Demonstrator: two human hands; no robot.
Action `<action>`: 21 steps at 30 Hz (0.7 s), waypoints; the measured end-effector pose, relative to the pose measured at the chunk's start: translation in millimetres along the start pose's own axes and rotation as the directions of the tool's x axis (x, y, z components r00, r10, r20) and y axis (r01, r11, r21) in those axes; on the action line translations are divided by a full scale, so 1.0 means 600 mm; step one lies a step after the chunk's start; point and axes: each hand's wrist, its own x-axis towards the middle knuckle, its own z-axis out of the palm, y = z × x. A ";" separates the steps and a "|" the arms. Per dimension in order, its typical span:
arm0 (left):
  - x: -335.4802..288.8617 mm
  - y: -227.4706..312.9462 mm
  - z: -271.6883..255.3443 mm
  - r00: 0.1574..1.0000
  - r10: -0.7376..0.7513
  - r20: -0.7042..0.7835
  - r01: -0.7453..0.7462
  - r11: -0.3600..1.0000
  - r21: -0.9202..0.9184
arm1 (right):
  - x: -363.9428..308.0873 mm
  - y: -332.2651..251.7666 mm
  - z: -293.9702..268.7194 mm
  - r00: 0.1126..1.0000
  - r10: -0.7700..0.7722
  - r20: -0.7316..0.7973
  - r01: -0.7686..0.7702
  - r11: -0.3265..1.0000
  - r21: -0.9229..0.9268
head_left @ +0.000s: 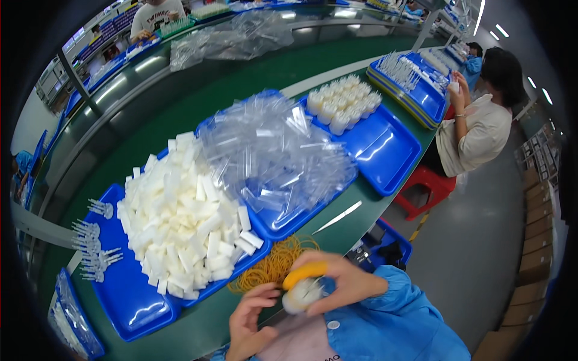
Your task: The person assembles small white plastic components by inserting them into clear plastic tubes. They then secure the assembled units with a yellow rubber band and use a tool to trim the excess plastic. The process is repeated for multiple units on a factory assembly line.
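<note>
My right hand (349, 280) is closed around a roundish white piece with thin pale prongs (299, 296), close to my body. A yellow-orange finger cover (305, 274) sits on one finger of that hand. My left hand (248, 323) is just left of the piece, fingers curved and apart, with nothing seen in it. Beyond both hands lies a heap of tan rubber bands (265, 269) on the green table (355, 231). A blue tray (135, 304) bears a big pile of white foam-like blocks (180, 222). Beside it, clear plastic sleeves (274, 156) fill another tray.
White tweezers (338, 217) lie near the table edge. Several bundled white pieces (343, 102) stand in the far right blue tray (385, 150). Pronged white parts (90, 249) lie at left. A person (481, 120) works at right, near a red stool (425, 191).
</note>
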 end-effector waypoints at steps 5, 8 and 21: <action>-0.034 0.076 -0.069 0.911 0.305 -0.277 -0.179 0.898 0.403 | -0.023 0.011 -0.170 0.718 -0.171 -0.675 -0.017 0.965 -0.263; -0.043 0.117 -0.143 0.698 0.498 -0.515 -0.067 0.761 0.645 | -0.006 0.065 -0.306 0.488 -0.220 -0.845 -0.067 0.956 -0.287; -0.007 0.178 -0.460 0.867 0.487 -0.104 0.263 -0.271 0.926 | 0.039 0.245 -0.596 0.254 -0.456 -0.853 -0.531 0.671 -0.517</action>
